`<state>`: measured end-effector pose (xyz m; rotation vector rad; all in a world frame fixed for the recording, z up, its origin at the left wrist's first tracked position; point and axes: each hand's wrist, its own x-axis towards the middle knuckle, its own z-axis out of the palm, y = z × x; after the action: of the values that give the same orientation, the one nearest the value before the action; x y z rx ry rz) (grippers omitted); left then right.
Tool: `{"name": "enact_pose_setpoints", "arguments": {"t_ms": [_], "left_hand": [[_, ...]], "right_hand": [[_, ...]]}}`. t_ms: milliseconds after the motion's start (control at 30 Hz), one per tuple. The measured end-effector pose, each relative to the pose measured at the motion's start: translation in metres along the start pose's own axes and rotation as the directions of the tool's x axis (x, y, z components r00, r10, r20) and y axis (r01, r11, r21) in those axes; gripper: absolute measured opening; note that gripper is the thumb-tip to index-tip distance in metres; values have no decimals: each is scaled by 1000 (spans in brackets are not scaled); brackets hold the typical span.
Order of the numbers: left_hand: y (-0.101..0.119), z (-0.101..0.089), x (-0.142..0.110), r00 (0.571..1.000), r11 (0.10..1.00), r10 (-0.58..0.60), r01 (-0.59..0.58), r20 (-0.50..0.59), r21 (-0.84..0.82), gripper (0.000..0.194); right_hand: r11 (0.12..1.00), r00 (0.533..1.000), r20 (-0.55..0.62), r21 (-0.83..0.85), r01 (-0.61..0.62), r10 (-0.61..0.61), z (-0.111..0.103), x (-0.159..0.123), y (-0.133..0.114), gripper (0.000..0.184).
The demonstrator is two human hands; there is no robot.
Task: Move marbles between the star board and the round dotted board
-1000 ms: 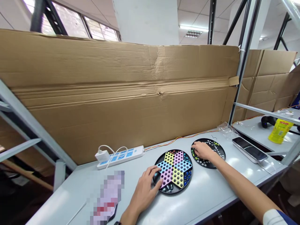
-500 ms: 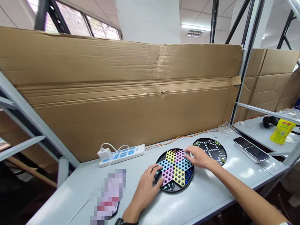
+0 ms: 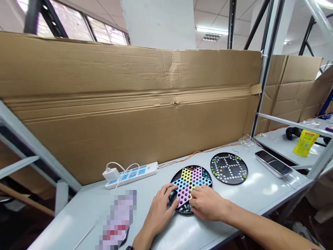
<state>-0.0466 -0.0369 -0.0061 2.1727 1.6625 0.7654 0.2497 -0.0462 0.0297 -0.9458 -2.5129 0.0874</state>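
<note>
A round black Chinese checkers board (image 3: 184, 191) with a pink, yellow and blue star lies on the table; marbles sit in the pockets around the star. My left hand (image 3: 160, 205) rests at the board's left edge, thumb and fingers apart, fingertips touching the rim and star. Over the lower right yellow point is my right hand (image 3: 206, 202), its fingers curled together and pointing down. Whatever its fingertips hold is hidden. To the right lies a second round black board (image 3: 229, 168) with white dots and small green, orange and other coloured pieces.
A white power strip (image 3: 135, 176) with a plugged-in charger stands at the back left. A pixelated packet (image 3: 118, 215) lies at front left. A phone (image 3: 273, 161) is on the right. Behind the table (image 3: 249, 198) rises a cardboard wall (image 3: 145, 135).
My right hand has moved from the star's upper right down toward its lower right yellow point, uncovering the second board. My left hand stays at the board's edge. The view has shifted slightly.
</note>
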Motion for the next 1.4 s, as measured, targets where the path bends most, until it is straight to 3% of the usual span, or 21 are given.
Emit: {"name": "enact_pose_setpoints", "arguments": {"t_ms": [133,233,433,567,833,1100,1400], "left_hand": [[-1,1,1,1000,1000,7,-8,-16,-3,48],[0,1,1,1000,1000,13,-13,-26,2,47],[4,-1,1,999,1000,21,-21,-49,17,44],[5,-2,1,999,1000,16,-16,-29,-1,49],[1,-1,1,1000,1000,9,-9,-25,-5,50],[4,0,0,999,1000,12,-11,-40,5,47],[9,-3,-1,999,1000,13,-13,-33,3,48]], "right_hand": [[992,996,53,-101,76,-71,7,6,5,17],[978,986,73,-133,160,-151,16,13,7,32],[993,996,11,-76,93,-92,25,14,1,37],[994,994,29,-36,106,-105,25,16,2,41],[989,988,-76,-74,126,-132,45,13,5,43],[997,998,55,73,38,-42,42,2,9,40],[967,997,64,249,-55,40,49,7,16,34]]}}
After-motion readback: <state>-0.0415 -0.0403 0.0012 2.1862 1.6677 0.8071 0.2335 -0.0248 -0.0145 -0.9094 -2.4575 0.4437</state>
